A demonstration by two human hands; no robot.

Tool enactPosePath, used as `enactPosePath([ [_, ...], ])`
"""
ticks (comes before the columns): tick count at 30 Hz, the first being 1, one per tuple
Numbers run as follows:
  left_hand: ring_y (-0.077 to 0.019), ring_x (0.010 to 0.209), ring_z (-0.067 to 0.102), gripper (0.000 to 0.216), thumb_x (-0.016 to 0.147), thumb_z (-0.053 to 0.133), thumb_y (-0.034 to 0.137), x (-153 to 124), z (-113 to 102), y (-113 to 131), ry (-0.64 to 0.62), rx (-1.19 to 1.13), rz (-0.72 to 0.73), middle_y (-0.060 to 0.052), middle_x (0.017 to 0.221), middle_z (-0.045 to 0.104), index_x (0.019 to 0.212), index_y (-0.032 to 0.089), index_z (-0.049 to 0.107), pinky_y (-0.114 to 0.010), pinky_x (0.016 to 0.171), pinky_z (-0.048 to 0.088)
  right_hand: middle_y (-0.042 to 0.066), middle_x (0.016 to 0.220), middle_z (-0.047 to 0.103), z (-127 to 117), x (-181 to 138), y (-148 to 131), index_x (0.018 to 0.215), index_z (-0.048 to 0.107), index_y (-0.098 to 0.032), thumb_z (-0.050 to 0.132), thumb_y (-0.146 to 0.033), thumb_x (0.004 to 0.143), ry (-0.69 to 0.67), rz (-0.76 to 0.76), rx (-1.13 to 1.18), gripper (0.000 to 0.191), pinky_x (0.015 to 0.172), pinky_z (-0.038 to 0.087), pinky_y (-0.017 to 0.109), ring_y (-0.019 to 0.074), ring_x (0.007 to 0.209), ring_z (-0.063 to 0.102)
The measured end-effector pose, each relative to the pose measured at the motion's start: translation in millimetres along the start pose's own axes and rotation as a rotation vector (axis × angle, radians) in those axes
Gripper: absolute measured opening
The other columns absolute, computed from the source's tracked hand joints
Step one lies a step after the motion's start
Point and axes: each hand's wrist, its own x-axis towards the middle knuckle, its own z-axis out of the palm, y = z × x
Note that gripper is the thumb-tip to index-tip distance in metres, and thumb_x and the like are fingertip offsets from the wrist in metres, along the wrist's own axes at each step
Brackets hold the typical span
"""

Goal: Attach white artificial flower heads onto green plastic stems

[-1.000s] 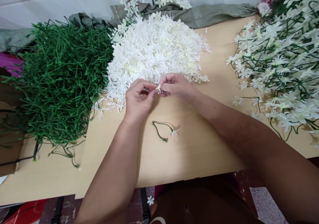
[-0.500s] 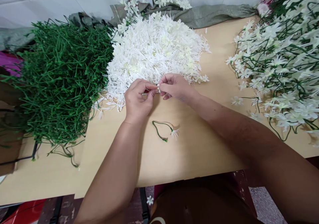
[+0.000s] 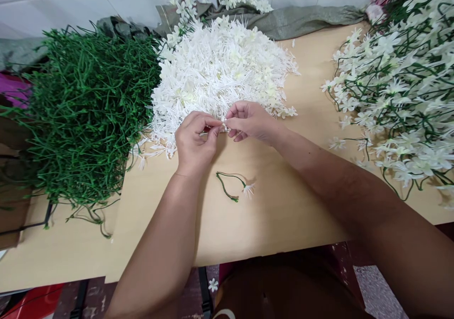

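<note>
My left hand (image 3: 197,141) and my right hand (image 3: 250,122) meet fingertip to fingertip at the front edge of the white flower pile (image 3: 220,68). Pinched between them is a small white flower piece (image 3: 224,124), mostly covered by the fingers, so its exact shape is hard to see. Both hands are closed on it. Nearer to me on the table lies a green plastic stem (image 3: 223,186), bent in a V, with a white stamen tuft (image 3: 248,190) at one end.
A heap of green stems (image 3: 92,110) stands at the left. Finished-looking white flowers on green stems (image 3: 397,106) spread over the right side. Grey-green cloth (image 3: 312,20) lies along the tiled wall behind. The table's front edge (image 3: 269,255) is close to my body.
Both hands have shifted very slightly, the left one a little to the left, still pinching the small white piece. The stem on the table has stayed put.
</note>
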Motion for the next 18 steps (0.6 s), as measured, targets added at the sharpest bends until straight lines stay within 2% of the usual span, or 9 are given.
enactPosePath([
  [7,-0.0160,0.076,0.062,0.013,0.076,0.066,0.010,-0.2,1.0,2.9,-0.035,-0.009,-0.075,-0.001,0.078,0.067,0.072,0.022,0.066,-0.031,0.067,0.054,-0.002,0.060,0.063,-2.6,0.1,-3.9,0.070,0.055,-0.017,0.065,0.000,0.079,-0.030,0.084,0.076,0.022,0.051,0.053,0.020,0.0090,0.054,0.062],
  [12,-0.0154,0.079,0.062,0.009,0.076,0.071,0.017,-2.4,4.0,0.4,-0.067,-0.030,-0.113,-0.001,0.083,0.067,0.082,0.022,0.065,-0.031,0.071,0.054,-0.003,0.057,0.059,-0.3,1.6,-0.3,0.062,0.053,-0.017,0.063,0.004,0.075,0.063,-0.011,0.084,0.026,0.056,0.054,0.020,0.0075,0.056,0.061],
  [18,-0.0190,0.084,0.059,0.023,0.073,0.080,0.026,-1.7,2.5,-0.5,0.017,0.021,-0.036,-0.003,0.088,0.062,0.086,0.022,0.062,-0.034,0.073,0.050,-0.003,0.059,0.061,2.8,1.5,5.8,0.060,0.055,-0.017,0.069,-0.003,0.075,0.067,-0.157,0.046,0.025,0.061,0.057,0.022,0.0082,0.060,0.062],
])
